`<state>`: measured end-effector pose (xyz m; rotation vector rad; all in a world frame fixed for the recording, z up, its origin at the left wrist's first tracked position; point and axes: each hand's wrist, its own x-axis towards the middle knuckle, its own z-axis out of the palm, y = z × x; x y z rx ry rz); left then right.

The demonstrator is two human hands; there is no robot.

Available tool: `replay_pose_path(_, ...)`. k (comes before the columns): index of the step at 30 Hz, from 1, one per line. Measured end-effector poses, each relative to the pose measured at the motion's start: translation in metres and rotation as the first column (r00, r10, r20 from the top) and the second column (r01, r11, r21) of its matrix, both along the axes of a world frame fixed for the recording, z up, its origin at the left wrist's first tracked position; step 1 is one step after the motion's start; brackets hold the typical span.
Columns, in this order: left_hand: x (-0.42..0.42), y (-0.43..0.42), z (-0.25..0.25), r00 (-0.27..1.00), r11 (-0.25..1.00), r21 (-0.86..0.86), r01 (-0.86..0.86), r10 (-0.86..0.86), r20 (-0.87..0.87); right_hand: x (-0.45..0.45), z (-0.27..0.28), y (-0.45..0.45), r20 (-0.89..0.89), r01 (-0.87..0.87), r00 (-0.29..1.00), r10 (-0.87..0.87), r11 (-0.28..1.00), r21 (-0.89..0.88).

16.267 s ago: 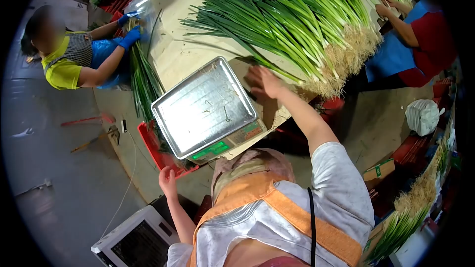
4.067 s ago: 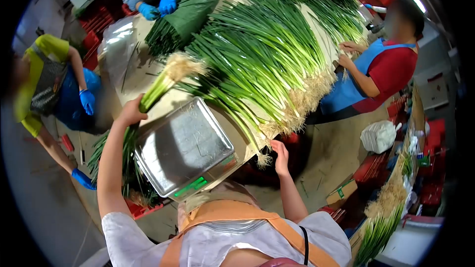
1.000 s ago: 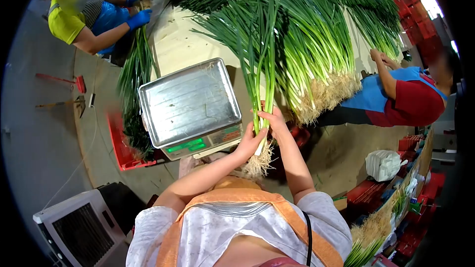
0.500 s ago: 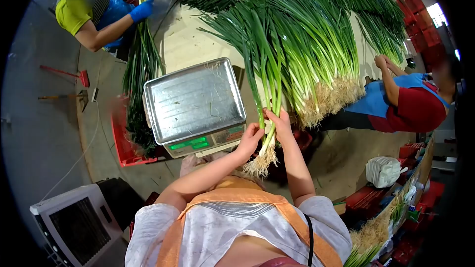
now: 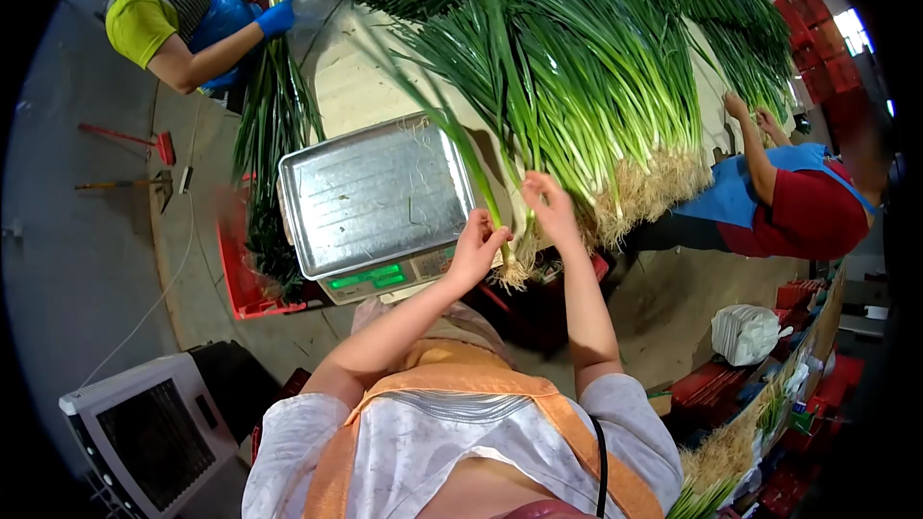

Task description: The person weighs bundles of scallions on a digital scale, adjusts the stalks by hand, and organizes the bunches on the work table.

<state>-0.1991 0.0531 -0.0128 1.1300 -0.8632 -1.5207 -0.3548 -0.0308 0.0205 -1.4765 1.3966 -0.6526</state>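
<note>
My left hand (image 5: pixel 478 248) is closed round a green onion (image 5: pixel 488 194) in front of the scale. Its long leaves slant up and left over the tray's right edge, blurred by motion. My right hand (image 5: pixel 550 204) is a little higher and to the right, fingers apart, beside the stems of other green onions. Whitish roots (image 5: pixel 515 274) hang just below my left hand. Right of my hands lies a large pile of green onions (image 5: pixel 615 86), roots towards me. The metal tray (image 5: pixel 375 197) rests on a scale with a lit green display (image 5: pixel 368 277).
At upper left a person with a blue glove (image 5: pixel 277 17) holds a bunch of green onions. Another person in a blue apron (image 5: pixel 735 187) stands at the right. A red crate (image 5: pixel 260 308) sits on the floor, and a grey cooler-like machine (image 5: pixel 149 428) stands at lower left.
The bunch between my hands has separated: my left hand keeps a green onion, its leaves swung left over the tray. My right hand has moved up and loosened. The right-hand person's hands have parted.
</note>
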Motion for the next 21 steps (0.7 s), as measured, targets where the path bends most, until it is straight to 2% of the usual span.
replay_pose_path(1, 0.000, -0.001, 0.000, 1.000, 1.000, 0.016, 0.014, -0.014, 0.026, 0.008, -0.003, 0.008, 0.125, -0.037, 0.992, 0.033, 0.999, 0.031)
replay_pose_path(2, -0.001, -0.002, 0.000, 0.998, 0.999, 0.032, 0.028, -0.029, 0.051, 0.022, 0.000, 0.016, 0.183, -0.029, 0.983, 0.035, 0.999, -0.037)
replay_pose_path(4, 0.000, -0.001, 0.003, 0.954, 0.997, 0.016, 0.074, -0.075, 0.290, 0.032, 0.006, 0.017, -0.033, -0.104, 0.994, 0.102, 0.992, -0.076)
replay_pose_path(5, 0.000, -0.001, 0.005, 0.910, 0.995, 0.012, 0.099, -0.096, 0.404, 0.033, 0.005, 0.016, -0.054, -0.067, 0.996, 0.064, 0.996, -0.066)
replay_pose_path(7, -0.003, 0.001, -0.002, 0.961, 0.997, 0.024, 0.079, -0.083, 0.266, 0.032, -0.005, 0.012, -0.096, 0.009, 0.995, -0.013, 0.999, -0.050)
replay_pose_path(9, -0.009, 0.005, 0.008, 0.996, 0.998, 0.043, 0.035, -0.039, 0.078, 0.035, -0.026, 0.012, 0.118, 0.130, 0.986, -0.119, 0.987, -0.095)
replay_pose_path(10, -0.010, 0.008, 0.006, 0.995, 0.995, 0.071, 0.068, -0.072, 0.066, 0.038, -0.026, 0.013, 0.226, 0.195, 0.960, -0.167, 0.975, -0.106)
replay_pose_path(12, -0.012, 0.014, -0.001, 0.990, 0.983, 0.124, 0.132, -0.138, 0.038, 0.037, -0.022, 0.015, 0.182, 0.220, 0.964, -0.195, 0.967, -0.129)
replay_pose_path(13, -0.016, 0.017, 0.000, 0.992, 0.984, 0.136, 0.111, -0.118, 0.048, 0.038, -0.022, 0.016, 0.175, 0.238, 0.961, -0.214, 0.962, -0.130)
replay_pose_path(18, -0.021, 0.020, 0.016, 0.984, 0.970, 0.224, 0.091, -0.053, -0.170, 0.040, -0.048, 0.020, 0.165, 0.331, 0.939, -0.301, 0.920, -0.210)
replay_pose_path(21, -0.018, 0.019, 0.020, 0.962, 0.955, 0.269, 0.120, -0.045, -0.270, 0.046, -0.028, 0.024, 0.223, 0.372, 0.918, -0.327, 0.907, -0.200)
